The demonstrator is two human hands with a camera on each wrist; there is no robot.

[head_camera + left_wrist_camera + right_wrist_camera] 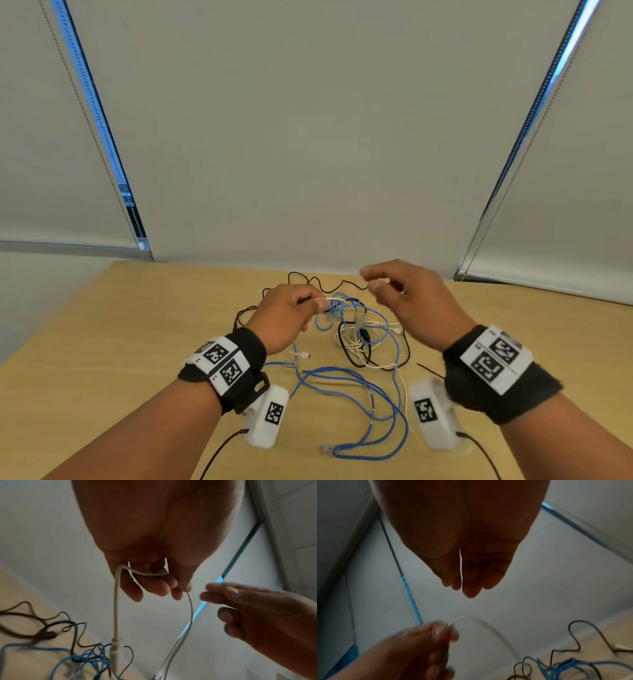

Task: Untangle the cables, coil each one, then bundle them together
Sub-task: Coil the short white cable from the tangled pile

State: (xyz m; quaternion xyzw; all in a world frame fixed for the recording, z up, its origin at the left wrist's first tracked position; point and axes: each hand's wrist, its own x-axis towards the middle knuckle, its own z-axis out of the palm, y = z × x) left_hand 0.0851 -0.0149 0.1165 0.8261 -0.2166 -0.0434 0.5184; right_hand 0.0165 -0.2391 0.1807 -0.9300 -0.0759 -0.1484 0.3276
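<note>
Head view: left hand (287, 317) raised above the table (144, 325), fingers curled round the white cable (116, 601), its plug end dangling toward the tangle of blue cable (359, 380) and black cable (308, 279). Right hand (407, 294) just beside, fingers loosely spread, apparently holding nothing. Untangling stage; next, probably drawing white strand free.

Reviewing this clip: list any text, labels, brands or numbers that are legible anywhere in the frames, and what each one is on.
No readable words, brands or numbers.
Left wristband: black-and-white square code markers, plus tiny characters too small to read.
Right wristband: the same kind of markers, small marks illegible.
White wrist camera housings: one code marker each, no text.
Cables and table: no print visible.
</note>
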